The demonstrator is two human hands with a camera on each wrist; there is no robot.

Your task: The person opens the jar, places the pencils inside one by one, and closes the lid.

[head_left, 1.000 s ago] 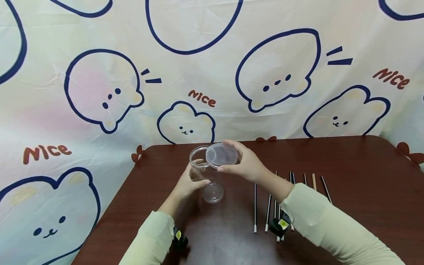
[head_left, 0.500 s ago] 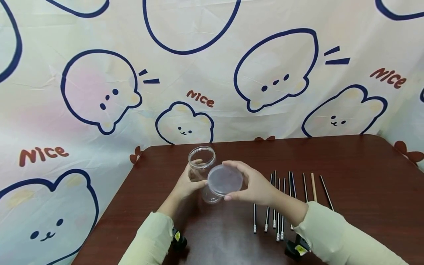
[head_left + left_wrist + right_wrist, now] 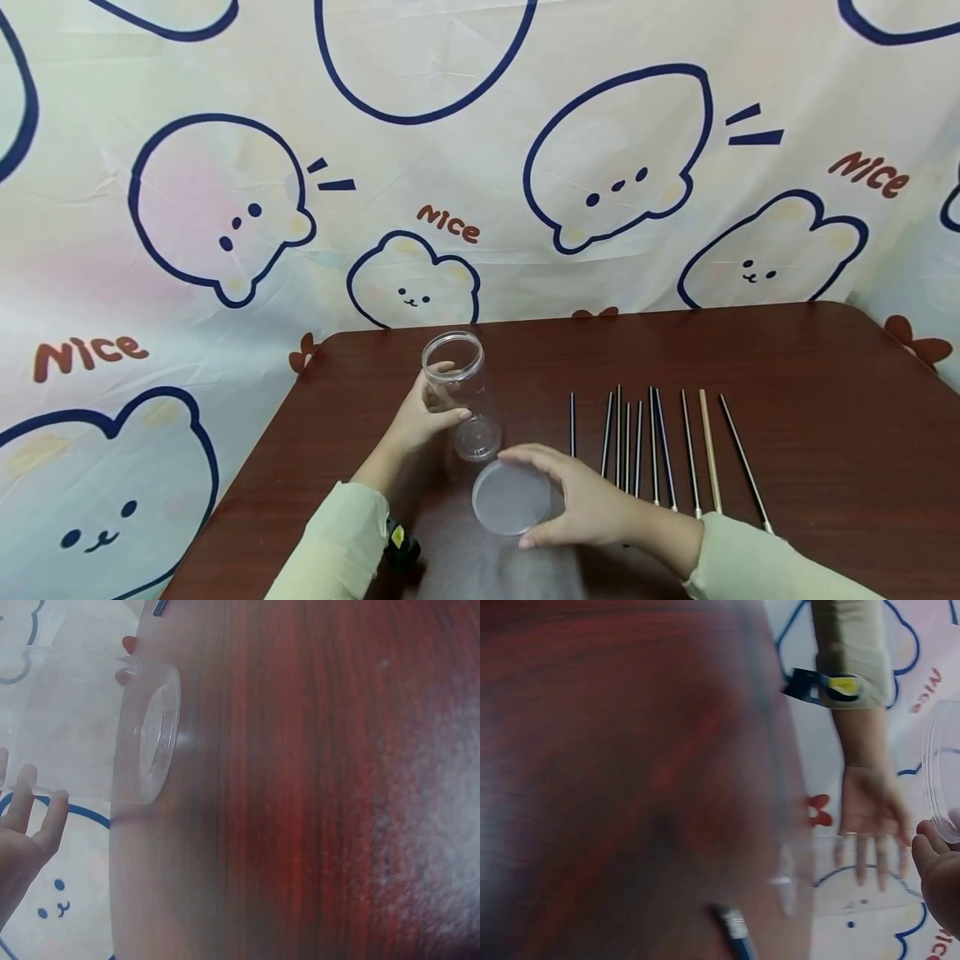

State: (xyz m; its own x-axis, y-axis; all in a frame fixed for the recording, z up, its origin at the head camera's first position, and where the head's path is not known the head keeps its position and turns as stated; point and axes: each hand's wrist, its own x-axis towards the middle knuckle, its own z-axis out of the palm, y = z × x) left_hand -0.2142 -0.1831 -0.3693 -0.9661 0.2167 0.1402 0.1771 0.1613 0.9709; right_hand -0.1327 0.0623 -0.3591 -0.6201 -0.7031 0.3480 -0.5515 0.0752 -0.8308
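A clear plastic jar (image 3: 474, 396) stands uncapped near the left end of the table, its mouth tilted a little. My left hand (image 3: 416, 419) grips its side, thumb in front and fingers round the back. In the left wrist view, the jar's base (image 3: 161, 739) shows close over the wood. My right hand (image 3: 588, 500) holds a round translucent lid (image 3: 512, 498) by its edge, between thumb and fingers, nearer to me than the jar and apart from it. The right wrist view catches the lid (image 3: 941, 769) at its border.
Several dark pencils (image 3: 742, 458) and one plain wooden-coloured pencil (image 3: 709, 454) lie in a loose row to the right, partly behind my right hand and forearm. The brown table (image 3: 840, 400) reaches back to a hanging cloth (image 3: 637, 33) printed with cartoon bears.
My right hand has drawn the lid away from the jar's mouth, down and toward me. The left hand keeps its grip on the jar in much the same place.
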